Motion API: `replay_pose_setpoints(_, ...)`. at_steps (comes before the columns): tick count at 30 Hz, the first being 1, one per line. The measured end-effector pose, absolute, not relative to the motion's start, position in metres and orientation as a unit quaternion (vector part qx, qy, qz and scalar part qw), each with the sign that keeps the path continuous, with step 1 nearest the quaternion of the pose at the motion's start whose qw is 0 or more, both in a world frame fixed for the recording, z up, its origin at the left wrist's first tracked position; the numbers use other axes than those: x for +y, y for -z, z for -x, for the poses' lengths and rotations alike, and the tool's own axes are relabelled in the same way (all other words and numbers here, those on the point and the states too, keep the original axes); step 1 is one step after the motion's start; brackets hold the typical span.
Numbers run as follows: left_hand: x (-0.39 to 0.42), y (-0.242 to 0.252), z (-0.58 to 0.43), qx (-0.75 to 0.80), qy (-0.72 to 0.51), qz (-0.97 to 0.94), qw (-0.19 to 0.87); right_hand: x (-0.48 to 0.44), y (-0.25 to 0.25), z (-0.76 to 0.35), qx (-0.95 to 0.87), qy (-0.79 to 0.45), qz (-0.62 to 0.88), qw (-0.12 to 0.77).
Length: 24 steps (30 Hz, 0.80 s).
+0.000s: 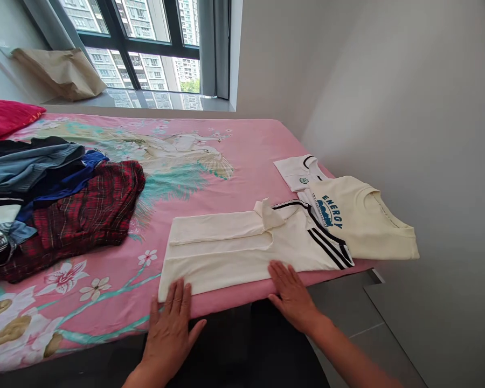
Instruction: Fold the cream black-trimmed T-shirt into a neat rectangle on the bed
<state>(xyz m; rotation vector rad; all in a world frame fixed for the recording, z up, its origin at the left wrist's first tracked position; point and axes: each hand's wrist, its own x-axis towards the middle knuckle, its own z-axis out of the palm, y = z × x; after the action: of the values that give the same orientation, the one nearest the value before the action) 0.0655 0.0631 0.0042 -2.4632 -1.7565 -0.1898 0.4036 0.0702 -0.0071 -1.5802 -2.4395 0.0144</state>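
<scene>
A cream shirt [222, 253] with a collar and black stripes on its sleeve lies folded lengthwise near the bed's front edge. Flat and with fingers stretched, my left hand [172, 323] touches its lower left corner. My right hand [293, 296] rests with spread fingers on the shirt's near edge, below the collar. Beyond the striped sleeve lies a folded cream top [355, 215] with ENERGY printed on it. Partly under that top is a folded white shirt [293, 171] with a dark neckline and a small green badge.
The bed [250, 145] has a pink flowered sheet. On its left is a heap of clothes, with red plaid cloth [92, 210] and a blue-grey garment [32, 164]. A red pillow [8, 117] sits behind. A brown paper bag [60, 73] lies on the windowsill; a wall [388, 108] stands right.
</scene>
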Motion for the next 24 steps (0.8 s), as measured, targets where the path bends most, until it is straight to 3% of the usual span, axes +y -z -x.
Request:
replay_pose_setpoints(6, 0.077, -0.031, -0.026, -0.609, 0.092, 0.786, 0.045, 0.059, 0.001, -0.460, -0.753, 0.047, 0.633, 0.174)
replay_pose_setpoints(10, 0.116, -0.039, -0.038, -0.565, 0.121, 0.815, 0.048, 0.069, -0.017, -0.417, -0.802, -0.006, 0.565, 0.195)
replay_pose_setpoints(15, 0.132, -0.025, -0.044, -0.588, 0.044, 0.808, -0.007, 0.084, -0.022, -0.386, -0.842, -0.077, 0.505, 0.175)
replay_pose_setpoints(19, 0.128, -0.023, -0.039, -0.673, 0.039, 0.738, 0.038, 0.096, -0.028, -0.396, -0.790, -0.096, 0.556, 0.241)
replay_pose_setpoints(24, 0.124, -0.028, -0.050, -0.580, 0.049, 0.813, 0.017, 0.116, -0.044, -0.406, -0.723, -0.069, 0.605, 0.325)
